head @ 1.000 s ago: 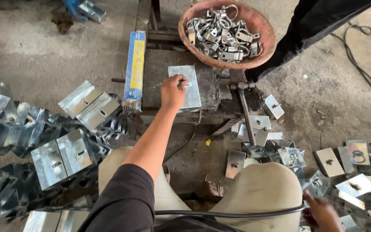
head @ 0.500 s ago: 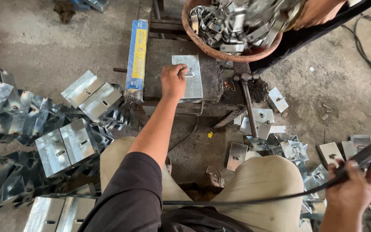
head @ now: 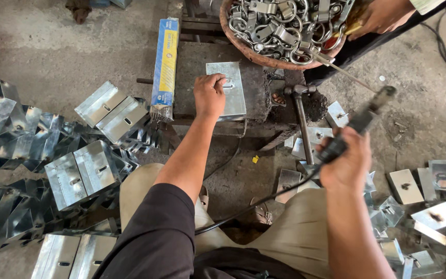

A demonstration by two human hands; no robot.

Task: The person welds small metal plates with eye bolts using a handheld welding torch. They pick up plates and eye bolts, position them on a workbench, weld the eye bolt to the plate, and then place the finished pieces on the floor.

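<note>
One basket (head: 264, 58), upper centre: heaped with metal rings and clamps (head: 280, 23); another person's hand (head: 383, 15) at its rim. Left hand (head: 210, 94): fingers curled, pressing flat steel plate (head: 228, 88) on dark block (head: 202, 67). Right hand (head: 344, 165): clenched round black rod holder (head: 357, 124), cable trailing. Blue-yellow carton (head: 164, 62) beside block; folded steel brackets (head: 83, 173) stacked left.

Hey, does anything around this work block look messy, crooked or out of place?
Yes. Bent metal plates lie heaped unevenly on the floor at left, and flat plates are scattered loose at right. The hammer leans off the block's edge.
</note>
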